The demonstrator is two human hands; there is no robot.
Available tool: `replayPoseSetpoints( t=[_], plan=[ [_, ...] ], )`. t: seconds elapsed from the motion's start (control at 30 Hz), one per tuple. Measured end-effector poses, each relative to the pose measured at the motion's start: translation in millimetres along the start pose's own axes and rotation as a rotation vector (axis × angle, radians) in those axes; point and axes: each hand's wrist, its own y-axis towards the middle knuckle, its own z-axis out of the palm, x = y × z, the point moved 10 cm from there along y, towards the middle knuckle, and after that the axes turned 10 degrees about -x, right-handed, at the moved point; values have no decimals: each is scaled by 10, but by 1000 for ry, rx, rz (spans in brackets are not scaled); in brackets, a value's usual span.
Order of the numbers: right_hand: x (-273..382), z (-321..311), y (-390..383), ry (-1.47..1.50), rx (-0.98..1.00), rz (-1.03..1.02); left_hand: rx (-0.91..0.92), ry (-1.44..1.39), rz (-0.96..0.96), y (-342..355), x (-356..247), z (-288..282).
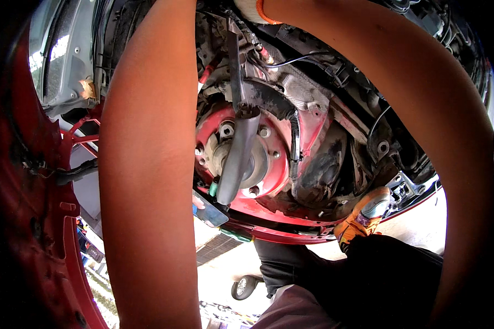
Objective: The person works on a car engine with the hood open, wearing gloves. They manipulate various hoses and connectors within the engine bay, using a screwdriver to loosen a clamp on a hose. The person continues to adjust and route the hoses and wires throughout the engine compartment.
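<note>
My left forearm (148, 164) runs up the left part of the view; its hand lies beyond the top edge. My right arm (444, 93) curves over from the right to the top, where part of my right hand (251, 10) shows in a pale work glove with an orange cuff. Its fingers are cut off. Below the glove, a long flat dark bar with a thick grey grip (240, 156) slants across a red round strut mount (282, 164) with several bolts. What holds the bar's upper end, if anything, cannot be seen.
Around the mount lie a black hose (269, 98), a crinkled heat shield (296, 82), cables and dark engine parts. A red body panel (44, 219) stands at the left. A phone-like thing (211, 215) sits beside my forearm. An orange shoe (362, 219) rests by the car's front edge.
</note>
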Motion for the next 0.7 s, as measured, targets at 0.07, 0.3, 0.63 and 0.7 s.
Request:
replayPoseSetpoints(
  t=[0.07,0.3,0.63,0.7],
  plan=[
    [-17,-55,-61,123,92,-47,-8,-3,-6,-5,10,-35],
    [-46,-136,-207,192,-13,-77,109,72,-55,-45,124,76],
    [-12,93,-56,90,76,-127,431,351,-83,-189,144,347],
    [-123,-124,-100,323,-49,-44,253,100,-103,-194,79,171]
  ],
)
